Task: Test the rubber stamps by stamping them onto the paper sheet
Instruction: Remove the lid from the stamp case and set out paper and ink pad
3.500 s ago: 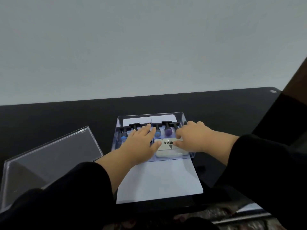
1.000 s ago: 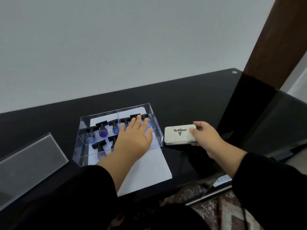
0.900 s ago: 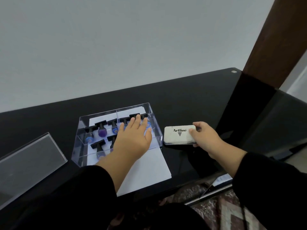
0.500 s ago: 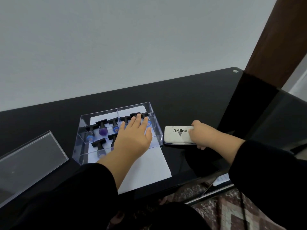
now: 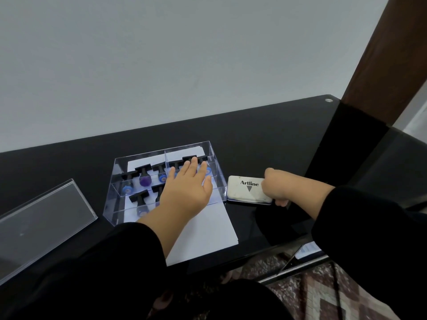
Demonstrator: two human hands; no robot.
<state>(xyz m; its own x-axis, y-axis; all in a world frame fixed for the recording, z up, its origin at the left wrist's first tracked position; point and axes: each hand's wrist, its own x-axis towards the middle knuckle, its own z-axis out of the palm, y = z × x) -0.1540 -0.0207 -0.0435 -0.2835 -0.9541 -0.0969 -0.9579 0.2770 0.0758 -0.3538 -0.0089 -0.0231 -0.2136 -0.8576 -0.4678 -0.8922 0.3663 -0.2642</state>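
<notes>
Trouble could start with the ink pad [image 5: 249, 191]. It is a white case with the lid closed, and it lies on the black desk [image 5: 265, 144], just to the right of the clear box [image 5: 217, 179]. The right hand [image 5: 276, 189] grips its right end, with fingers curled round the edge. If that hand pulls the lid up too fast, I think the pad could slide on the shiny desk or flip over. Then ink could smear on the desk or on the fingers.

Rubber stamps [image 5: 145, 179] stand inside the clear box, in little rows. They have black handles and blue or purple bottoms. None of them is out yet. The left hand [image 5: 187, 192] lies flat over the box with straight fingers and holds nothing. Its fingertips [image 5: 193, 160] reach the back row. If the hand presses or bumps there, I think the stamps could tip over like skittles.

Paper sheet [image 5: 203, 229] lies under the box, and only its near part is bare. That leaves a small place to stamp. The box sits on the paper, so if the box gets pushed, the paper may slide or wrinkle with it. The paper's near edge is close to the edge of the desk, so a hard tug could send it to the floor.

Off to the left lies the clear lid [image 5: 44, 218] of the box, well apart from both hands. A sleeve [image 5: 97, 262] is close to it, and a wide swing of the arm could knock it.
</notes>
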